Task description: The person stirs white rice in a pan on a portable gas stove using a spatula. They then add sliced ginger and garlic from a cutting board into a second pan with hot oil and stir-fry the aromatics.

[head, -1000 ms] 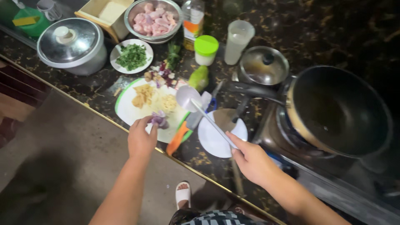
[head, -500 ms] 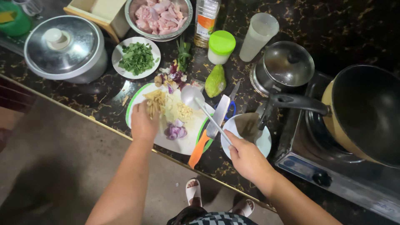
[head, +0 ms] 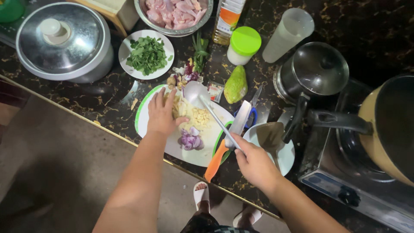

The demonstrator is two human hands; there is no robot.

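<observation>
My left hand [head: 161, 114] rests palm down on chopped pale bits on a white cutting board with a green rim [head: 191, 153]. Chopped garlic [head: 199, 117] and sliced purple shallots [head: 190, 140] lie beside it. My right hand [head: 254, 162] grips the handle of a metal ladle [head: 202, 100], whose bowl rests over the board's far edge. A knife with an orange handle [head: 224, 144] lies on the board's right edge, just under that hand.
A rice cooker [head: 62, 41], a plate of green herbs [head: 146, 55], a bowl of raw meat [head: 174, 13], a green-lidded jar [head: 243, 45], a lidded steel pot [head: 317, 73], a spatula on a white plate [head: 271, 138] and a pan on a gas stove [head: 388, 125] crowd the dark counter.
My left hand moved from the shallots at the board's near edge up onto the chopped bits at its far left. The ladle's bowl stayed over the board.
</observation>
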